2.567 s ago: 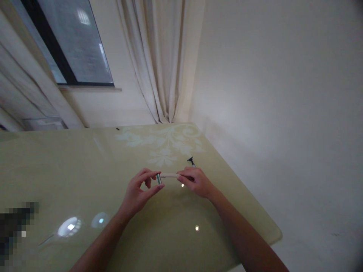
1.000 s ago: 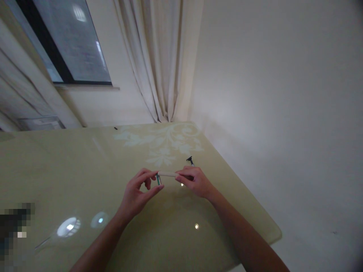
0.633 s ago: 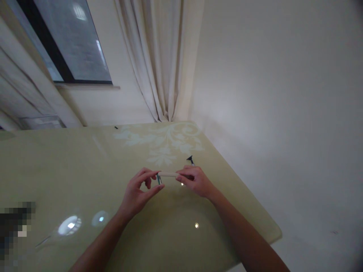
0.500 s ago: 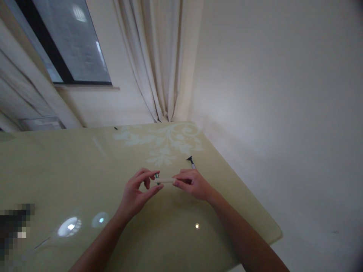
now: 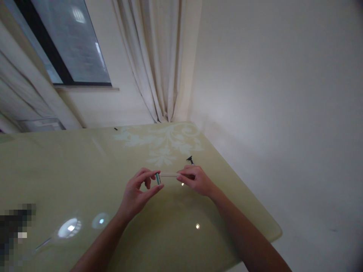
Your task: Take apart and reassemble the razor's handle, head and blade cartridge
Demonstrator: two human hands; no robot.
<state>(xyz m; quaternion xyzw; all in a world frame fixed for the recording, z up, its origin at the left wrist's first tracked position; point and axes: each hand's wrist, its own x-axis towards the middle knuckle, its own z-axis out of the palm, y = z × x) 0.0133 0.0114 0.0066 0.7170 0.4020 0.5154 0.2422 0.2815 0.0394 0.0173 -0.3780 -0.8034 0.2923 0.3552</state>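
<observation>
Between thumb and index finger, my left hand (image 5: 138,190) pinches a small flat green-and-dark piece (image 5: 158,178), which looks like a razor cartridge, by its two ends. My right hand (image 5: 197,179) is closed on one end of a slim whitish stick (image 5: 169,175). The stick's far end meets or sits just beside the upper part of the piece; its tip is too small to tell its kind. Just beyond my right hand lies a razor (image 5: 190,159) with a black T-shaped top, its handle mostly hidden behind that hand.
Both hands are above a glossy pale-green table (image 5: 227,177) with a white floral pattern. A small black bit (image 5: 115,129) lies near the far edge. Curtains (image 5: 159,56) hang behind, and a white wall (image 5: 283,113) runs along the right side.
My right hand has moved slightly up and right with the stick. Its tip has shifted from across the piece to the piece's right side. My left hand has stayed put.
</observation>
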